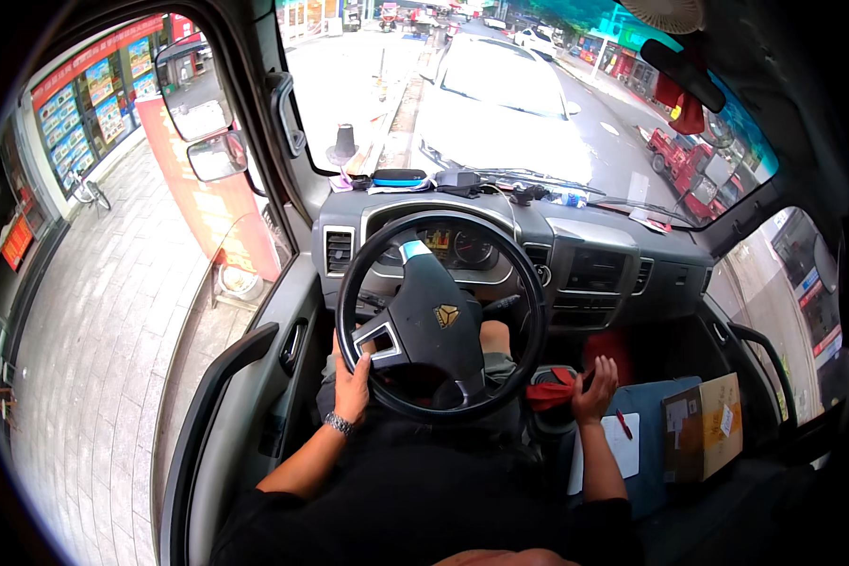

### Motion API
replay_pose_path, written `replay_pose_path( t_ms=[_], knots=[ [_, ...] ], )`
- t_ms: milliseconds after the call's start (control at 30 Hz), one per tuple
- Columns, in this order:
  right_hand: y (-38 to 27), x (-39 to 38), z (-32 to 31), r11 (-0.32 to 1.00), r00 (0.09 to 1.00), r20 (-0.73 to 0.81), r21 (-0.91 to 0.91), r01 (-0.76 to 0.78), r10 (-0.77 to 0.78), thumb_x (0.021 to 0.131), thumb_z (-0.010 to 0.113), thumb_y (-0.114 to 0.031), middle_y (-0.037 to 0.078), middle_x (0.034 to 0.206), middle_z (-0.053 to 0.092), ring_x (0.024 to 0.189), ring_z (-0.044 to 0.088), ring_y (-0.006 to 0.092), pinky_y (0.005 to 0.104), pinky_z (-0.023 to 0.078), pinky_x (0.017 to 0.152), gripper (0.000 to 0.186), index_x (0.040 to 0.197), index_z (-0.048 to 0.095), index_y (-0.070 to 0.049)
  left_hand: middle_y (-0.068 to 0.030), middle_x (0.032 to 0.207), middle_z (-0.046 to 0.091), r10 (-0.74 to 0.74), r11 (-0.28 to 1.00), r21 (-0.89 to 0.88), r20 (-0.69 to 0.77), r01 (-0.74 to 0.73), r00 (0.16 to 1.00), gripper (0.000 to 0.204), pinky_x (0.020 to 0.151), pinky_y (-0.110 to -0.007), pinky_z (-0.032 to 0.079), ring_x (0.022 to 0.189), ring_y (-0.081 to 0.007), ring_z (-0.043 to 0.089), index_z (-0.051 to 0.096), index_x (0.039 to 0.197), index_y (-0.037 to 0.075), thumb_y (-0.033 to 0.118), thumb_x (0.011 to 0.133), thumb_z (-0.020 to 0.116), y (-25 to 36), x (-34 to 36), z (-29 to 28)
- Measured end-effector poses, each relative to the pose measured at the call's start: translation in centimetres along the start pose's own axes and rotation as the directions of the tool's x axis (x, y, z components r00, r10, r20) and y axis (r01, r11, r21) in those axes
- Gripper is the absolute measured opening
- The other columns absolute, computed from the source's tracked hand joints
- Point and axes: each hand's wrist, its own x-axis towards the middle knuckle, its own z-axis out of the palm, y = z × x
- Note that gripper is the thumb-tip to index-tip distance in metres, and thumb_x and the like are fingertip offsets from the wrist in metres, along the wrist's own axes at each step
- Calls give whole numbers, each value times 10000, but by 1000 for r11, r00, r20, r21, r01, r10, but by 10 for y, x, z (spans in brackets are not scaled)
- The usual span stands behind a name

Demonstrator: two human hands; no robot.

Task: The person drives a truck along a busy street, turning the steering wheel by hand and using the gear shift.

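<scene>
My left hand (pixel 351 389) is closed around the lower left rim of the black steering wheel (pixel 534 316), its thumb lying along the rim. A metal-banded watch (pixel 340 424) circles that wrist. To the right of the wheel, my right hand (pixel 596 391) is raised with its fingers stretched out. A dark rounded shape, perhaps a gear knob, shows partly beside its palm; whether the hand touches it I cannot tell. A red cloth (pixel 550 391) lies just left of this hand. Beneath the right forearm is white paper (pixel 621 447) with a red pen (pixel 624 424) on it.
An opened cardboard box (pixel 723 424) lies on the blue-grey passenger seat (pixel 653 396). A blue and black case (pixel 399 177) and other small items line the dashboard (pixel 575 226). Outside, a white car (pixel 505 104) stands close ahead; a red three-wheeler (pixel 693 165) is on the right.
</scene>
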Motion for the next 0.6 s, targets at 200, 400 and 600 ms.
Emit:
replay_pose_path(
  t_ms=[200,400,600],
  knots=[
    [-15,-162,-47,968,905,419,249,-44,-67,857,736,-158,215,1455,519,1415,430,424,503,339,1204,663,1446,478,2,-97,1191,660,-105,979,172,-43,111,994,463,980,-332,462,1082,-173,600,549,1324,-3,359,1044,621,41,-16,10],
    [-31,-228,-99,956,850,523,276,-101,-61,842,667,-25,212,1404,545,1363,478,419,494,387,1173,541,1364,530,16,-99,1189,636,-42,988,152,-1,41,999,469,1007,-318,444,1088,-174,580,535,1352,-12,348,1062,615,27,-10,-1],
    [-36,-243,-146,922,714,693,333,-196,-98,851,625,-2,217,1400,548,1363,478,440,490,400,1161,514,1358,539,20,-127,1225,660,-142,979,148,13,139,990,540,1003,-318,453,1116,-192,606,517,1385,-29,393,1061,605,26,-9,-9]
  ],
)
